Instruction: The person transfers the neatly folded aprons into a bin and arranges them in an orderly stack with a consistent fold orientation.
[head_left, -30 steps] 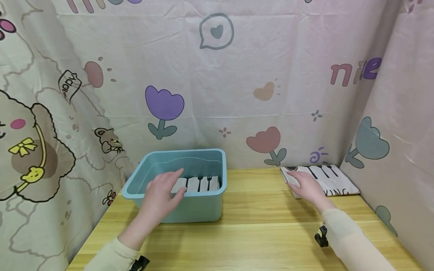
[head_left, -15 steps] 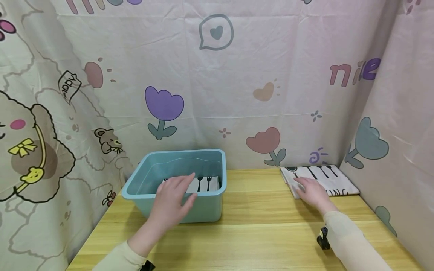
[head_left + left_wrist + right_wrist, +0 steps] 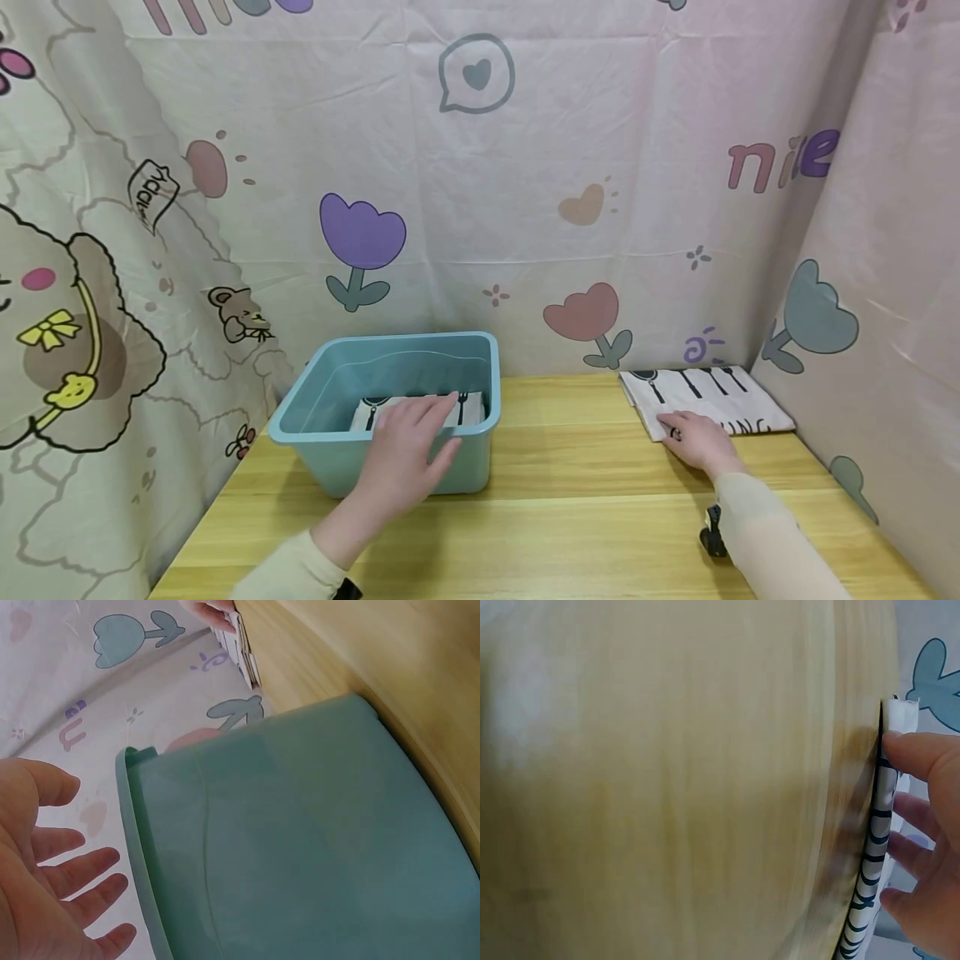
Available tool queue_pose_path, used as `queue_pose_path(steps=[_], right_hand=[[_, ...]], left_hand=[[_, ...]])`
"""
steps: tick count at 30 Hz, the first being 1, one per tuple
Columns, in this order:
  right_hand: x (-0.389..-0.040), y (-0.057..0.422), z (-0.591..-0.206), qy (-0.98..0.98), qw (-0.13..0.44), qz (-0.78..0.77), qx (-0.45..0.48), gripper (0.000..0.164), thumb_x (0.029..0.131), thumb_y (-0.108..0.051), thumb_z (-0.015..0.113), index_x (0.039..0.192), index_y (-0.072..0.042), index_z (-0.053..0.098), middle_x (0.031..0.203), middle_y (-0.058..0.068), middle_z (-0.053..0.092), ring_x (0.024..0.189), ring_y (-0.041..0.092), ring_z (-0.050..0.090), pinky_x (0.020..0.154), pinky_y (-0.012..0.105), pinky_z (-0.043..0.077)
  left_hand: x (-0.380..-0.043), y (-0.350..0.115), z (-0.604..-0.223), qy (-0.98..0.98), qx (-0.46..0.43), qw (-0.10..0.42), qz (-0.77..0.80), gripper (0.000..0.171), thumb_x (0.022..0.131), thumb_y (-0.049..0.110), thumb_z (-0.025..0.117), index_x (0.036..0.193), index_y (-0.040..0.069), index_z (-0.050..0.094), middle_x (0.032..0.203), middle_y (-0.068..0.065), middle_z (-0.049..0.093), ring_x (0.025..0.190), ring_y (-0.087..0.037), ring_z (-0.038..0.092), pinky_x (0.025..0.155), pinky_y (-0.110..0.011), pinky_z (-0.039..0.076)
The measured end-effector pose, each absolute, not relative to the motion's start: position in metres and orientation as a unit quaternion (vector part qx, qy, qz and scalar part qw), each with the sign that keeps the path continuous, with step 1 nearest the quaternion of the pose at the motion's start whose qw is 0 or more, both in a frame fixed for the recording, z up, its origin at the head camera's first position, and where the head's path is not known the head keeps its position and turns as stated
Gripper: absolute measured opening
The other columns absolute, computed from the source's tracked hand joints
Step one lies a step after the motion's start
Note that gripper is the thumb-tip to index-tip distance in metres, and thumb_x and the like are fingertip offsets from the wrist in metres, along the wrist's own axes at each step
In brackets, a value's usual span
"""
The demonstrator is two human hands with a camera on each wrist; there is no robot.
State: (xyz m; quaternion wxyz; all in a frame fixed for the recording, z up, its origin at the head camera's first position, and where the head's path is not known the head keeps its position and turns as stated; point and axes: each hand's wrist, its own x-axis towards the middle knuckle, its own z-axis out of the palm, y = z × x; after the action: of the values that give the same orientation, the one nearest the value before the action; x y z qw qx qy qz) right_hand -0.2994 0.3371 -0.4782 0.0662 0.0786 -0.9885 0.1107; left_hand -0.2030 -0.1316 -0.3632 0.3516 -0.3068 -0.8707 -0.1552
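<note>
In the head view, a white folded cloth (image 3: 708,400) printed with black cutlery shapes and lettering lies at the back right of the table. My right hand (image 3: 697,442) is at its near left corner. The right wrist view has the thumb (image 3: 915,754) at the folded edge and the other fingers spread apart over the upper side. A blue-green plastic bin (image 3: 397,467) stands left of centre, with a similar printed cloth (image 3: 375,408) inside, partly hidden. My left hand (image 3: 408,454) hovers before the bin's front rim, fingers spread and holding nothing in the left wrist view.
The wooden table (image 3: 555,533) runs between the bin and the right-hand cloth. A patterned fabric curtain (image 3: 480,208) hangs behind the table and along both sides.
My right hand has drawn back from over the cloth and lowered to its near left corner. My left hand has shifted right and slightly down along the bin's front.
</note>
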Motion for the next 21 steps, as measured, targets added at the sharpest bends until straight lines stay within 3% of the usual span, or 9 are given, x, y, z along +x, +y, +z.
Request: queue_pose_path(steps=[21], right_hand=[[-0.287,0.323,-0.478,-0.987,0.046,0.116,0.103,0.044,0.088,-0.025,0.072,0.128,-0.008,0.066,0.124,0.026,0.057,0.106,0.048,0.053,0.083,0.065,0.046]], left_hand=[[-0.209,-0.065,-0.360,-0.846,-0.334,0.332,-0.248,0.053,0.085,0.016,0.076,0.135,0.007,0.060,0.121,-0.008,0.065,0.113,-0.028,0.057,0.094,-0.052,0.045]])
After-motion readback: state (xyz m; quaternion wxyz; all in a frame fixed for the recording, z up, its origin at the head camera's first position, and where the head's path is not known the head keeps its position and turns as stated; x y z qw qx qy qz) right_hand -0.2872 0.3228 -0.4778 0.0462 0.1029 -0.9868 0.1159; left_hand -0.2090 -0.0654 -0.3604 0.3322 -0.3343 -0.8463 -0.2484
